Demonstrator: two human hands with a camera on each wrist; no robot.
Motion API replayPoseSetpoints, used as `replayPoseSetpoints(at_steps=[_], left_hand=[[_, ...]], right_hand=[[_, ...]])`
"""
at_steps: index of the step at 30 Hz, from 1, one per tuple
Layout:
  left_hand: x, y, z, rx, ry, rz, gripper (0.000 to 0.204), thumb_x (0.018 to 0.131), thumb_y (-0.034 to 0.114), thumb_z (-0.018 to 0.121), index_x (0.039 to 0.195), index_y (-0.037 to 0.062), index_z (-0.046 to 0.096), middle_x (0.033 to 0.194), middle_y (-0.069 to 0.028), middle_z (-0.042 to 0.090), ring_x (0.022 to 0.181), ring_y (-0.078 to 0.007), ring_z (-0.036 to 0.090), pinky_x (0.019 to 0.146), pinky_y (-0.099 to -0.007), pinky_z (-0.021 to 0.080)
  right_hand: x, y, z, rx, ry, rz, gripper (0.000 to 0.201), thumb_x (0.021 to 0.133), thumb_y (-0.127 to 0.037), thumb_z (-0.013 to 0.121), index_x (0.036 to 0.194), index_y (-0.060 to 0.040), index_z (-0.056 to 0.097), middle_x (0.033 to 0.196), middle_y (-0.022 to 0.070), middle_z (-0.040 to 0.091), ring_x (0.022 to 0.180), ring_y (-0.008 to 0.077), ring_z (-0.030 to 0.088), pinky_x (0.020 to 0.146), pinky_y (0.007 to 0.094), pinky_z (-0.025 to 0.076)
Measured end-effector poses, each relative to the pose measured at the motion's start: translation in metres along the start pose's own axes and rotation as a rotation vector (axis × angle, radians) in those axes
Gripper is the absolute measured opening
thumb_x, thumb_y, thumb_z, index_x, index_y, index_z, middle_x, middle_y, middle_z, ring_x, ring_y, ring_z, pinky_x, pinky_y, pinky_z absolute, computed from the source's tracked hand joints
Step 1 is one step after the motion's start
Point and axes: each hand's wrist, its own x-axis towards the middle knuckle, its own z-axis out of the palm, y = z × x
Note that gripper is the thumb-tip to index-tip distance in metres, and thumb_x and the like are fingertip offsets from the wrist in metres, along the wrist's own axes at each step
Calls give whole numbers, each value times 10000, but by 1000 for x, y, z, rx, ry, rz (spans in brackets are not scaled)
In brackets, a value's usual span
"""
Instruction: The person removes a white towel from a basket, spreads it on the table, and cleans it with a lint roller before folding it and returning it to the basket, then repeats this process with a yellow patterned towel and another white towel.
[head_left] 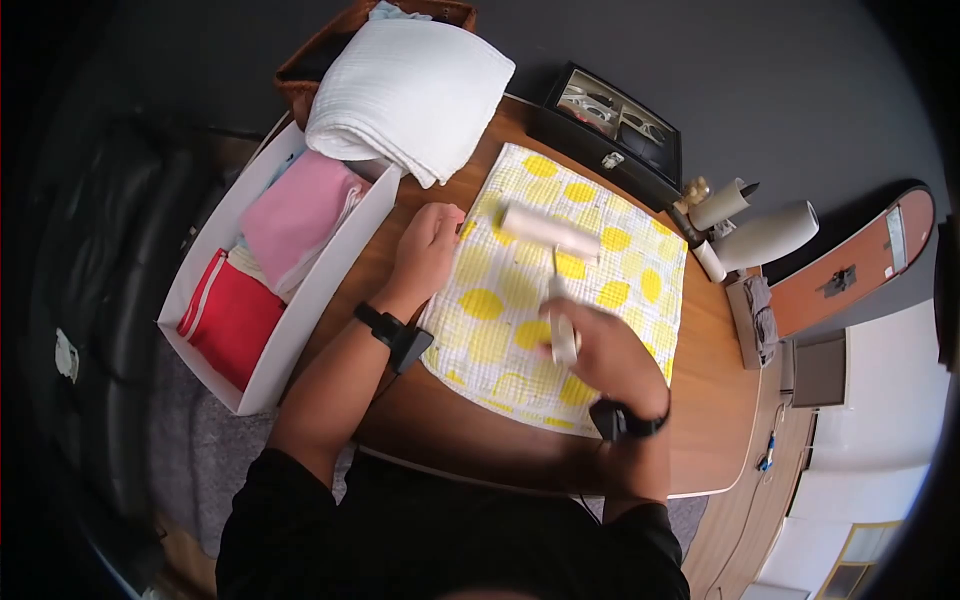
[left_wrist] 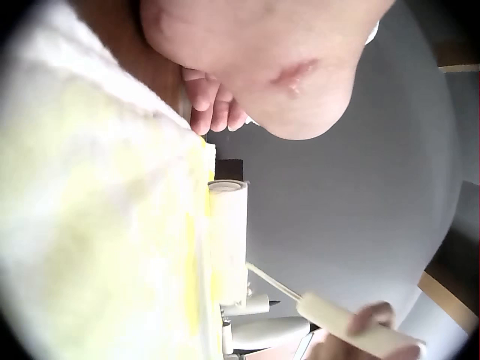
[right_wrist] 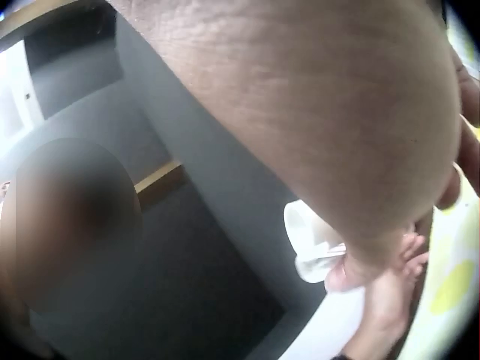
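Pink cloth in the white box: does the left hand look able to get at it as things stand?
Probably yes: the left hand is near the open-topped white box, the pink cloth shows mostly uncovered, and only the box's side wall seems to stand between them.

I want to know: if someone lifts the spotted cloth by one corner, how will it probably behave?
The cloth would probably hang floppy, as its fabric looks soft and crinkled. It is likely light for its size, since it lies thin on the table. Pushed sideways, it may bunch up, as nothing visible stiffens its edges.
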Motion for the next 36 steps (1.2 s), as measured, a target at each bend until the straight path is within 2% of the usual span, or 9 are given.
replayPoseSetpoints(at_steps=[6,9,12,17,20,22,30,33,36], left_hand=[[0,1,3,53,-14,-34,337,1163,269,480,1110,18,698,1065,-77,702,855,-168,660,826,-319,541],[1,-3,3,61,-9,43,312,1157,266,507,1110,22,697,1062,-76,704,858,-164,661,822,-318,544],[-1,-1,2,54,-23,-13,335,1146,325,574,1137,11,692,1034,-122,717,956,-234,699,879,-366,553],[0,-12,3,131,27,89,200,1103,206,609,1164,25,668,1101,-147,705,968,-288,716,884,-393,569],[-3,-5,3,200,12,86,158,1055,119,643,1185,29,648,1128,-147,695,973,-297,720,867,-405,579],[-4,0,3,229,0,96,172,1037,86,655,1198,26,647,1126,-141,694,956,-283,720,851,-393,582],[-2,-8,3,229,44,169,128,1061,82,605,1163,22,655,1132,-160,700,999,-346,715,881,-426,579],[0,-16,5,148,66,112,152,1094,128,580,1154,19,665,1122,-161,702,1004,-346,716,896,-423,574],[0,-14,4,142,54,105,191,1109,178,583,1167,18,669,1123,-164,702,1006,-345,714,902,-420,572]], right_hand=[[-70,-51,-41,74,-262,-159,254,953,-333,830,1066,-123,744,849,109,755,784,339,756,708,423,582],[-69,-46,-34,162,-125,-209,232,948,-310,831,1065,-128,747,853,104,754,803,339,761,722,413,588],[-49,-30,-31,112,-117,-53,153,992,-188,767,1124,-127,720,984,137,776,902,378,766,772,430,597],[25,33,7,105,85,-10,260,1023,-115,723,1269,-126,643,1027,167,772,907,374,766,790,428,592],[68,81,41,222,193,167,278,1037,-135,730,1292,-103,623,1055,181,755,883,346,747,797,410,585],[76,83,46,185,255,96,275,1041,-160,737,1282,-84,628,1089,186,739,878,334,733,802,405,582],[20,19,18,87,247,39,322,977,-156,822,1247,-68,671,1139,169,744,914,328,743,824,385,590],[-25,-25,-5,46,102,98,319,962,-163,836,1236,-78,697,1099,150,755,914,340,738,827,400,592],[-58,-42,-18,89,-59,-143,296,905,-109,839,1186,-123,747,1065,109,766,898,331,721,815,424,587]])
